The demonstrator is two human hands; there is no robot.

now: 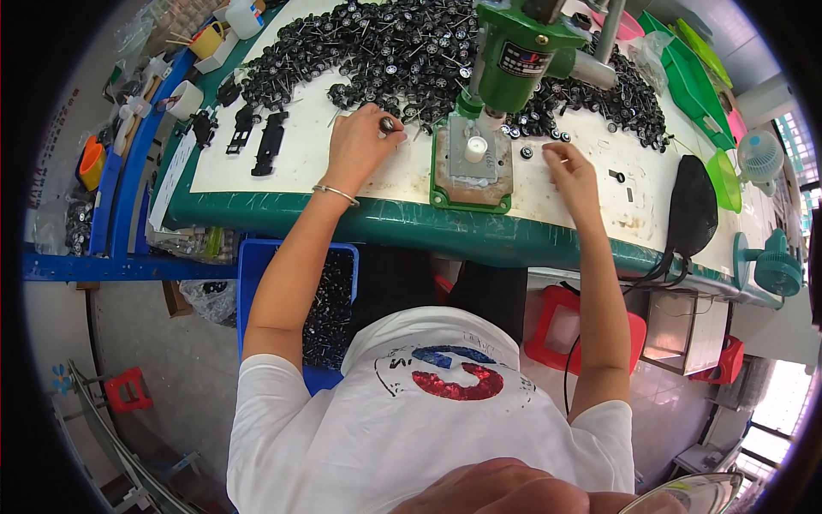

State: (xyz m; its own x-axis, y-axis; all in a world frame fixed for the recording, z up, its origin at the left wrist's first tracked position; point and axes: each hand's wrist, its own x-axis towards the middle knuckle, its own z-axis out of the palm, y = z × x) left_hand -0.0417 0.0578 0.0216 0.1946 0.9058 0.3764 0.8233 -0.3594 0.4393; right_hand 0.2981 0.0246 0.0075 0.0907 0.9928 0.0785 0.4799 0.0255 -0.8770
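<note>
My left hand (pixel 364 144), with a bangle at its wrist, is over the worktable to the left of the press. Its fingers are closed on a small dark wheel (pixel 386 126), whose far side they partly hide. To the right of the press, my right hand (pixel 572 176) is above the tabletop with its fingers loosely bent and a little apart; nothing shows between them. Just left of its fingertips lies a small black wheel (pixel 526 152). Between my hands stands the green bench press (pixel 514 64), with a white round piece (pixel 475 150) upright on its base plate (pixel 454 176).
A large heap of black wheels with thin axles (pixel 394 51) spreads behind the press. Flat black chassis parts (pixel 270 144) lie at left. A black pouch (pixel 692 206) and green trays (pixel 698 90) are at right. Below the table edge stands a blue bin (pixel 257 274) of small dark parts.
</note>
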